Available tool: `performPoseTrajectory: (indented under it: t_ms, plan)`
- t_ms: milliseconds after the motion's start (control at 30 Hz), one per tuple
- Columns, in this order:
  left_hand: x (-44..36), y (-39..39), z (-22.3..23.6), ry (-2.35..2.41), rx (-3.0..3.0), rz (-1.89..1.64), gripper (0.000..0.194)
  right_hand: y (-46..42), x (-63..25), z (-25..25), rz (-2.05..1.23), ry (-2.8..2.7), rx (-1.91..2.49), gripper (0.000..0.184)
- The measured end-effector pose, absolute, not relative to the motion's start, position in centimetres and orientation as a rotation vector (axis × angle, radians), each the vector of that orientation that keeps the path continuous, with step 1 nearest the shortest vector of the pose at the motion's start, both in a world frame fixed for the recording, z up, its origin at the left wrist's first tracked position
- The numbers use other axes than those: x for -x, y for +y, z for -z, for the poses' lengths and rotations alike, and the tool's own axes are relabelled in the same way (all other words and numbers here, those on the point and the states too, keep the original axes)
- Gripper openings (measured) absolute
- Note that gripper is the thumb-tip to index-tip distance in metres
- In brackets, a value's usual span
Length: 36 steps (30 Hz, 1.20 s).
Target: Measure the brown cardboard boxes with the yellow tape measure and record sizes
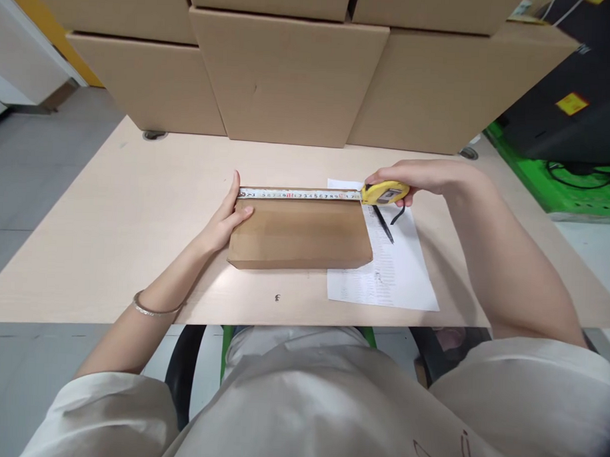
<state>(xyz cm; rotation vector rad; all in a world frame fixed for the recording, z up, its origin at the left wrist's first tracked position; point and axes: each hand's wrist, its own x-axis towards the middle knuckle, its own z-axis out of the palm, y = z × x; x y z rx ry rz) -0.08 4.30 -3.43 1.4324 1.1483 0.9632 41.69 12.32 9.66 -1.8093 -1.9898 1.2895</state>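
Observation:
A small brown cardboard box (pixel 305 235) lies on the table in front of me. Along its far top edge stretches the white blade of a tape measure (pixel 306 195). My left hand (pixel 228 219) grips the box's left end, thumb on top and fingers against the side, by the blade's end. At the right end, my right hand (pixel 404 178) is closed around the yellow tape measure case (pixel 385 192); a black strap (pixel 398 215) hangs from it. A black pen (pixel 384 224) and a printed sheet (pixel 383 284) lie beside and partly under the box.
Large cardboard boxes (pixel 290 81) are stacked along the back of the light wooden table (pixel 109 248). A small dark mark or scrap (pixel 277 297) shows near the front edge. At right stand dark equipment (pixel 580 85) and a green surface (pixel 561 191).

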Motion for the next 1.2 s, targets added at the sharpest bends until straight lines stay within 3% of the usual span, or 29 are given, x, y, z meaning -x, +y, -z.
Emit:
performPoseTrajectory:
  t_ms: [633, 867, 1067, 1200]
  plan:
    - [0.2, 4.9, 4.0, 1.148, -1.509, -0.978, 0.137, 13.6, -41.4, -8.3, -1.428, -1.96, 1.924, 0.038]
    - [0.4, 4.6, 4.1, 1.133, -1.463, -0.941, 0.13, 13.2, -41.6, -9.0, -1.378, -1.992, 1.956, 0.041]
    - [1.2, 5.4, 6.4, 1.093, -1.386, -1.013, 0.166, 10.8, -38.2, -11.8, -1.14, -2.184, 1.866, 0.045]
    - [2.3, 5.7, 6.6, 1.075, -1.399, -0.919, 0.173, 9.1, -33.1, -10.4, -0.714, -2.369, 1.71, 0.044]
